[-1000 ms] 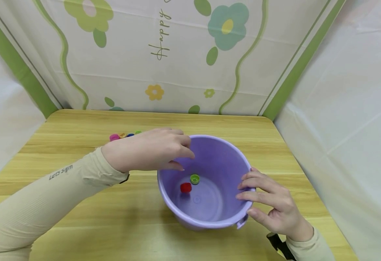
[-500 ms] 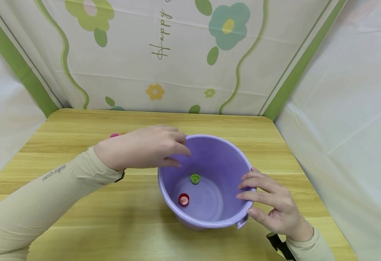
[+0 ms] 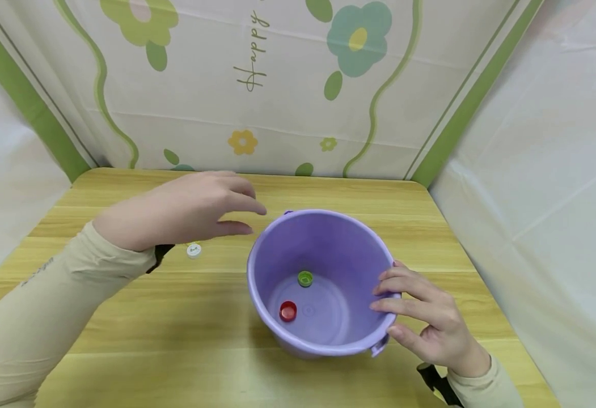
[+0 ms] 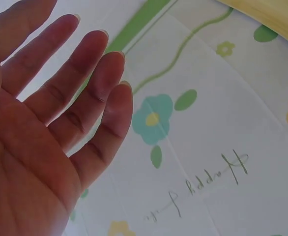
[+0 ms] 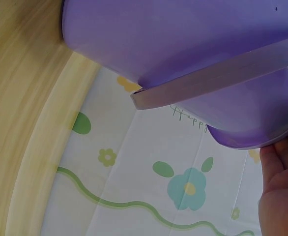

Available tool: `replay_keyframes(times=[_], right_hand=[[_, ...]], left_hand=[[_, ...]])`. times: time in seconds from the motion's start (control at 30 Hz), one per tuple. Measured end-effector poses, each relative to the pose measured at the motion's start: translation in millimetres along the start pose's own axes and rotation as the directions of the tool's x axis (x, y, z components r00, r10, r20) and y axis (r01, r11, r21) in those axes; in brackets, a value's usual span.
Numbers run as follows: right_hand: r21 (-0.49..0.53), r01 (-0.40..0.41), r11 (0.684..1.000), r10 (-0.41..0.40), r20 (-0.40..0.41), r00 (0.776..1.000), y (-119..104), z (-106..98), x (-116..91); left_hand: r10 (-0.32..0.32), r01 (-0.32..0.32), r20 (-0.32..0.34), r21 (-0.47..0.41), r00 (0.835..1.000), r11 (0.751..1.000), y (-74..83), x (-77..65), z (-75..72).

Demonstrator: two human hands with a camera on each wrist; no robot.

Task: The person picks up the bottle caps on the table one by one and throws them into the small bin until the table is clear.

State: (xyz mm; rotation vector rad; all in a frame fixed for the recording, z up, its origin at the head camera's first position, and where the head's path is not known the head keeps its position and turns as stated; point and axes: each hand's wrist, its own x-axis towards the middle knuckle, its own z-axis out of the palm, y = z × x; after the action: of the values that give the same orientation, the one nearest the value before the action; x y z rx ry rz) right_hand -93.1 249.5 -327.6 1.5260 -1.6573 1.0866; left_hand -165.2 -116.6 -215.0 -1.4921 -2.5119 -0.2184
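A purple bucket (image 3: 328, 243) stands on the table with its mouth toward the head view. On its bottom lie a red bottle cap (image 3: 288, 311) and a green bottle cap (image 3: 305, 278). My right hand (image 3: 432, 317) holds the bucket's right rim, fingers inside the wall and thumb outside. In the right wrist view the bucket handle (image 5: 213, 78) hangs along the outer wall. My left hand (image 3: 185, 209) is left of the bucket with fingers loosely extended. The left wrist view shows its bare palm (image 4: 31, 167), holding nothing. Below that wrist a white bottle cap (image 3: 194, 250) lies on the table.
A wooden table (image 3: 175, 351) carries everything. A printed flower cloth (image 3: 287, 113) rises behind its far edge, and pale sheeting (image 3: 542, 215) hangs on both sides. A bit of yellow shows beside the white cap, mostly covered by my left wrist.
My left hand has moved left and away from over the bucket, uncovering the white cap. The red cap has rolled toward the near side and settled hollow side up. My right hand stays put.
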Motion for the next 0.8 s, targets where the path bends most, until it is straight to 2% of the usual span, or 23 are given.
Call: replay_keyframes(times=[0.23,0.5,0.63,0.8], right_hand=[[-0.003,0.001,1.0,-0.001,0.0,1.0,0,0,1],[-0.007,-0.002,1.0,0.002,0.003,1.0,-1,1,2],[-0.007,-0.004,1.0,0.004,0.005,1.0,-1,1,1],[-0.008,-0.009,1.0,0.009,0.007,1.0,-1,2,1]], left_hand=[[-0.116,0.116,-0.015,-0.032,0.993,0.993,-17.6,-23.5,-2.4],[-0.226,0.227,0.027,-0.08,0.974,0.971,-46.1,-50.5,14.0],[-0.294,0.299,0.06,-0.115,0.954,0.947,-63.3,-62.8,25.0],[-0.387,0.401,0.109,-0.177,0.916,0.899,-84.3,-76.8,38.9]])
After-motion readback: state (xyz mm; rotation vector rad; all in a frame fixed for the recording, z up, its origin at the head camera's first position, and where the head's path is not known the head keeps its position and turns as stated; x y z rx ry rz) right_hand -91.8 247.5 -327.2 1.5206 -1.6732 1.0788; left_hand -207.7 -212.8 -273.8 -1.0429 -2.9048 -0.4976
